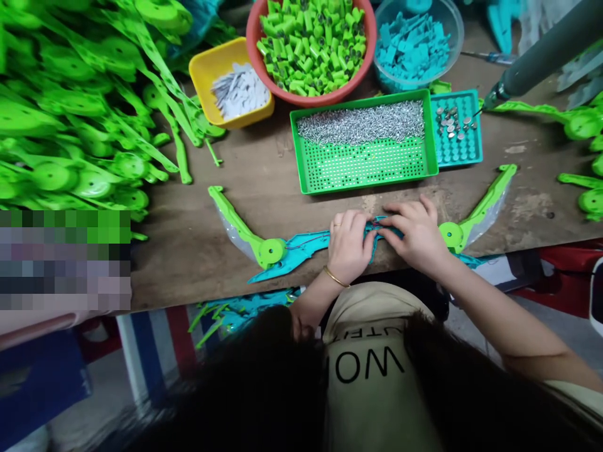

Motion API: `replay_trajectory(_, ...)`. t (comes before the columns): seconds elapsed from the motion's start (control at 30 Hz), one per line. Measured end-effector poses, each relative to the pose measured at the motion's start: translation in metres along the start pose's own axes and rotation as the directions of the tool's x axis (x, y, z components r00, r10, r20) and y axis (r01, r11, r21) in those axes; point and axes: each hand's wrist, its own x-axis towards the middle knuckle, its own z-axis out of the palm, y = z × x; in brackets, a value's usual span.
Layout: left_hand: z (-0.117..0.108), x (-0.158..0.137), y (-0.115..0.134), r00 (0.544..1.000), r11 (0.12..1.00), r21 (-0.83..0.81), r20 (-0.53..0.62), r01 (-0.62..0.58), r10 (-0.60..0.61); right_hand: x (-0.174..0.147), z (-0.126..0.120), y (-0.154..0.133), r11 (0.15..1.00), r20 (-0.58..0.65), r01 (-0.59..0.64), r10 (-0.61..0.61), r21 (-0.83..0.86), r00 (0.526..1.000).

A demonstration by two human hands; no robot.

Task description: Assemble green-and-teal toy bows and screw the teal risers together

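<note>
A blue plastic toy bow body (308, 246) lies along the table edge in front of me, with a thin dark wire running along it. At each end sits a green bow limb with a round hub: the left limb (272, 252) and the right limb (452, 236). My left hand (347, 243) is closed over the body just left of its middle, thumb against the edge. From the other side, my right hand (414, 233) presses its bent fingers and thumb on the middle of the body. What lies between the fingertips is too small to make out.
Beyond the hands stand a green basket (365, 182) of small screws, a blue tray (456, 158) with metal discs, a red bowl (311, 99) of green pieces, a yellow tub (200, 78) and a clear bowl (419, 81). Green parts (70, 125) pile up left. A screwdriver (518, 75) hangs at right.
</note>
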Motion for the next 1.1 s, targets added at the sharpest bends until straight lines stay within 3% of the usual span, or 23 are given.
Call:
replay_trajectory(0.17, 0.003, -0.002, -0.002, 0.999, 0.999, 0.035, -0.031, -0.039, 0.040, -0.006, 0.001, 0.001, 1.000, -0.029, 0.022, -0.021, 0.010, 0.999)
replay_trajectory(0.27, 0.004, -0.002, -0.004, 0.992, 0.992, 0.067, -0.056, -0.108, 0.112, -0.009, -0.006, 0.008, 0.994, -0.061, -0.026, 0.032, 0.106, 0.998)
replay_trajectory(0.4, 0.005, -0.002, -0.007, 0.983, 0.981, 0.084, -0.047, -0.172, 0.177, -0.018, -0.019, 0.017, 0.996, -0.144, -0.072, 0.079, 0.056, 0.986)
replay_trajectory(0.63, 0.005, -0.001, -0.008, 0.978, 0.973, 0.110, -0.034, -0.201, 0.205, -0.028, -0.013, 0.013, 0.984, -0.077, 0.069, -0.083, -0.166, 0.994)
replay_trajectory(0.87, 0.005, -0.001, -0.008, 0.982, 0.978, 0.101, -0.033, -0.181, 0.185, -0.031, -0.017, 0.015, 0.991, -0.068, 0.020, -0.029, -0.132, 0.997)
replay_trajectory(1.1, 0.004, -0.001, -0.008, 0.973, 0.970, 0.111, -0.061, -0.215, 0.223, -0.029, -0.022, 0.023, 0.992, 0.053, 0.038, -0.032, -0.122, 0.998)
